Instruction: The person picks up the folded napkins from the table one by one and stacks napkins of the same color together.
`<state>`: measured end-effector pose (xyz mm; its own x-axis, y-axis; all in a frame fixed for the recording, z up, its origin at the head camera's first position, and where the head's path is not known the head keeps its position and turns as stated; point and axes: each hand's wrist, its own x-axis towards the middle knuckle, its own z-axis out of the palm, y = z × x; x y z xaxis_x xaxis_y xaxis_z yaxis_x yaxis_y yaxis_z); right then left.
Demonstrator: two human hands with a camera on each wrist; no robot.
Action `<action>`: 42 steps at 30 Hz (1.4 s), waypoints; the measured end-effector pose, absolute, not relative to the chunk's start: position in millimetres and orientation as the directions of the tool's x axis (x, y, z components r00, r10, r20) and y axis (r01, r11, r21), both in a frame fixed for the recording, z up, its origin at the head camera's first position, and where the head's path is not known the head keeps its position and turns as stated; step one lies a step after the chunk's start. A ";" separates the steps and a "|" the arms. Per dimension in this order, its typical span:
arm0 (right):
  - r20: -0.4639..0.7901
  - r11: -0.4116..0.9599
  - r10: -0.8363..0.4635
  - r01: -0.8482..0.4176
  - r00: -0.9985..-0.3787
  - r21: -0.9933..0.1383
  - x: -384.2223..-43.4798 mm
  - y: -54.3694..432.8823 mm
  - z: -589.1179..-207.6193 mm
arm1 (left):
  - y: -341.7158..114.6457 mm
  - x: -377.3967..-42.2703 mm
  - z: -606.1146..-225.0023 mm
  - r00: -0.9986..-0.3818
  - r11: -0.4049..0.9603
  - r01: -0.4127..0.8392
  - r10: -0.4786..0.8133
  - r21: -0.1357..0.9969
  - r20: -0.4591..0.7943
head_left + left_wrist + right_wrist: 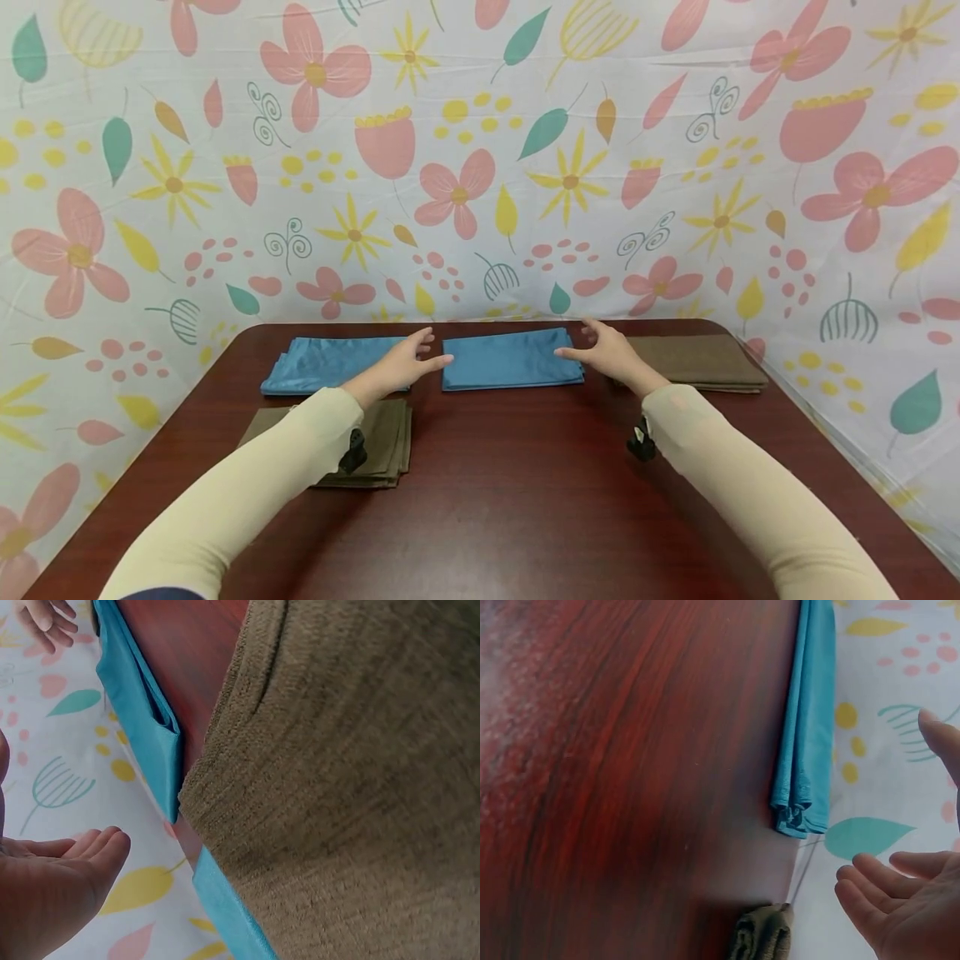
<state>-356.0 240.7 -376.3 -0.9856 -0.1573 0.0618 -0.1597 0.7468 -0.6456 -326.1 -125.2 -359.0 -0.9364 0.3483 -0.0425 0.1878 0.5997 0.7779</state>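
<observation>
Left hand [401, 364], right hand [611, 354] flank folded blue cloth [512, 358] — fingers relaxed, apart.

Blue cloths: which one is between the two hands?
The middle blue cloth, folded flat at the table's far edge. The left hand and right hand hover at its ends; the other blue cloth lies further left.

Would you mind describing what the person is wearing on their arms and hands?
Both arms are covered by long, close-fitting cream sleeves that end at the wrists; the left hand and right hand are bare, with no gloves, rings or watch visible. A small black device, seemingly a wrist camera mount, sits under each wrist. A sliver of dark blue fabric shows at the left upper arm.
</observation>
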 end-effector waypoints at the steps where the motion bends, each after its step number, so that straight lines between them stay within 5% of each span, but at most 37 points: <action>1: 0.058 0.747 -0.151 -0.152 -0.987 -0.647 -357.1 240.3 -377.3 | -124.6 -327.3 -359.8 -0.937 0.600 0.182 0.347 0.779 -0.048; 29: -0.154 0.708 -0.049 0.074 -0.987 -0.702 -375.1 234.2 -395.4 | -113.0 -351.7 -388.0 -0.958 0.452 -0.112 0.186 0.885 -0.216; 42: -0.151 0.699 -0.024 0.091 -0.988 -0.710 -387.2 229.8 -400.0 | -108.3 -358.6 -394.6 -0.948 0.352 -0.209 0.155 0.912 -0.277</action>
<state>-387.2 229.8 -400.0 -0.9883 -0.0238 -0.1508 0.0914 0.6987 -0.7095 -358.6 -108.3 -394.6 -0.9483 0.1545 -0.2773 -0.2094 0.3519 0.9123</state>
